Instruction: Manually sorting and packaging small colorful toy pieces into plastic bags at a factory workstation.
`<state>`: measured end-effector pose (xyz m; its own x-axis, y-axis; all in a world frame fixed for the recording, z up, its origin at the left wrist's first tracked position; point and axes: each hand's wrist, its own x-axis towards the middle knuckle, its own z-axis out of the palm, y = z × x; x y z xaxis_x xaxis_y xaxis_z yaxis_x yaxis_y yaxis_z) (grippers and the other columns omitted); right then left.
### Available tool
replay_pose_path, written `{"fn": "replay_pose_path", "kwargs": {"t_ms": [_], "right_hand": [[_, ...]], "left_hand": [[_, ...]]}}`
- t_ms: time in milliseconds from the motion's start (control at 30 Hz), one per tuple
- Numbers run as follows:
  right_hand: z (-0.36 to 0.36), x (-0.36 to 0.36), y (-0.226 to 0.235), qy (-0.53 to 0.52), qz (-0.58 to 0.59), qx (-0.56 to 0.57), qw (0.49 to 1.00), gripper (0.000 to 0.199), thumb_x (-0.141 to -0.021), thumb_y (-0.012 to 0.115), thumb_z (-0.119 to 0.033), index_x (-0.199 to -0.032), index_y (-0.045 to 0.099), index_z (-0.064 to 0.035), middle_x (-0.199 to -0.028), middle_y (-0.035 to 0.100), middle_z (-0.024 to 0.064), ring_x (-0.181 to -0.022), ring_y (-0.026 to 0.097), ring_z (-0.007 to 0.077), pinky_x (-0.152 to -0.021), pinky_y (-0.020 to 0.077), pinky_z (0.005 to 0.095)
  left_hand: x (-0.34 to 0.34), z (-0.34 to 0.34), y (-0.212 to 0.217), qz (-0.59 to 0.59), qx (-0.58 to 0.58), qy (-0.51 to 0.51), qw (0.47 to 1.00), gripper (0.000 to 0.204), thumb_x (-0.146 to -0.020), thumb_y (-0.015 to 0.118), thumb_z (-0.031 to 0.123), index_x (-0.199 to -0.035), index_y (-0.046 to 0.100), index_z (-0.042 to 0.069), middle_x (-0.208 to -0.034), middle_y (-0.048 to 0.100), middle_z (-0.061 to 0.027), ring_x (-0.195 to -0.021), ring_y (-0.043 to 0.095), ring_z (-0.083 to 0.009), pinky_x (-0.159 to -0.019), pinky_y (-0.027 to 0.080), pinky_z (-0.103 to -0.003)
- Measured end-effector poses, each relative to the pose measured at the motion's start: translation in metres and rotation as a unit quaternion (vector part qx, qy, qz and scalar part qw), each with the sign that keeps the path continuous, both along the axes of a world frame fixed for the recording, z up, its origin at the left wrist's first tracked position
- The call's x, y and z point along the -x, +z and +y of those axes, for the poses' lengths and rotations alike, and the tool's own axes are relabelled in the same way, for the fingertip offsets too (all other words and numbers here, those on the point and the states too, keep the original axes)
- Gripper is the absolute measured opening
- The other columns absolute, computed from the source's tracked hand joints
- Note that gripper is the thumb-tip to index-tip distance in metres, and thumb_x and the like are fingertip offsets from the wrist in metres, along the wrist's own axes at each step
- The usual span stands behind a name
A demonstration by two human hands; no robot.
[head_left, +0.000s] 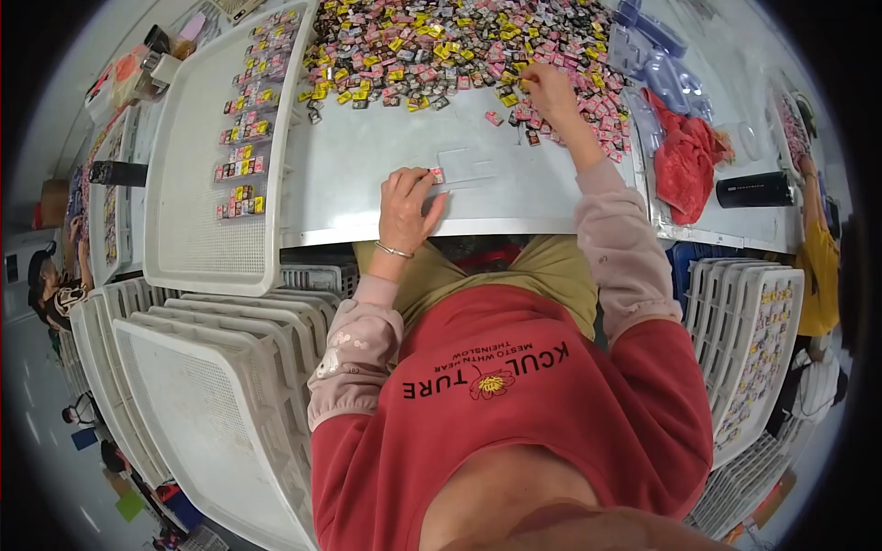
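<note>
My left hand (404, 213), a bangle at its wrist, is closed at the left end of a clear plastic tray (473, 165) lying on the table. Its index fingertip is against a small pink block (436, 175) at that end; the thumb sits lower, by the tray's near edge. Farther right, my right hand (553, 96) is at the near edge of a heap of small pink, yellow and black blocks (441, 46). Its fingertips are pinched on a small yellow block (527, 84), partly hidden by the fingers.
On the left, a white mesh tray (197, 165) carries a column of filled clear cases (241, 167). Stacked white trays (197, 395) stand below it. At right lie clear plastic packaging (666, 78), a red cloth (684, 156) and a black cylinder (753, 190). Other people work at both sides.
</note>
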<state>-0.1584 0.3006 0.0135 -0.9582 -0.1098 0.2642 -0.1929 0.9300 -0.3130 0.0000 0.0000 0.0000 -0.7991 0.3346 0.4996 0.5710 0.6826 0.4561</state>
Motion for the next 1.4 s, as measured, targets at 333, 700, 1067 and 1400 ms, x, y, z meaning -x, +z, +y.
{"fn": "replay_pose_path", "kwargs": {"t_ms": [333,700,1067,1400], "right_hand": [[-0.079,-0.078,0.011,0.179,-0.37,0.452,0.792,0.015,-0.083,0.064,-0.006,-0.096,0.065,0.002,-0.079,0.066,0.0042,-0.068,0.061,0.008,-0.059,0.0485,0.0242],[-0.12,-0.11,-0.009,0.243,-0.068,0.192,0.948,0.011,-0.073,0.064,-0.006,-0.082,0.07,-0.0063,-0.081,0.062,0.0121,-0.075,0.062,0.0317,-0.067,0.0507,0.0407],[-0.093,-0.12,0.001,0.172,-0.051,0.329,0.927,0.019,-0.084,0.059,-0.006,-0.102,0.064,-0.0017,-0.085,0.067,0.0152,-0.074,0.066,0.0274,-0.068,0.0522,0.0316],[-0.027,-0.109,-0.011,-0.021,0.062,0.062,0.996,0.021,-0.072,0.071,-0.005,-0.092,0.066,-0.005,-0.08,0.062,0.0113,-0.069,0.065,0.0267,-0.063,0.0525,0.033]], "left_hand": [[-0.002,0.004,0.011,0.036,0.02,-0.057,0.997,0.038,-0.072,0.07,0.01,-0.108,0.06,0.002,-0.113,0.059,-0.0116,-0.109,0.052,-0.031,-0.092,0.043,-0.041],[-0.002,0.002,0.005,0.014,-0.022,-0.06,0.998,0.029,-0.072,0.07,0.003,-0.099,0.063,0.0,-0.105,0.061,-0.0119,-0.097,0.058,-0.0315,-0.085,0.048,-0.039],[-0.003,0.004,0.004,0.04,0.028,-0.029,0.998,0.027,-0.07,0.069,0.002,-0.096,0.065,0.005,-0.1,0.061,-0.0069,-0.091,0.055,-0.0263,-0.079,0.043,-0.037],[-0.008,0.006,0.004,0.01,-0.039,-0.018,0.999,0.024,-0.074,0.065,-0.002,-0.098,0.065,0.002,-0.098,0.062,-0.0102,-0.092,0.056,-0.0292,-0.08,0.046,-0.037]]}}
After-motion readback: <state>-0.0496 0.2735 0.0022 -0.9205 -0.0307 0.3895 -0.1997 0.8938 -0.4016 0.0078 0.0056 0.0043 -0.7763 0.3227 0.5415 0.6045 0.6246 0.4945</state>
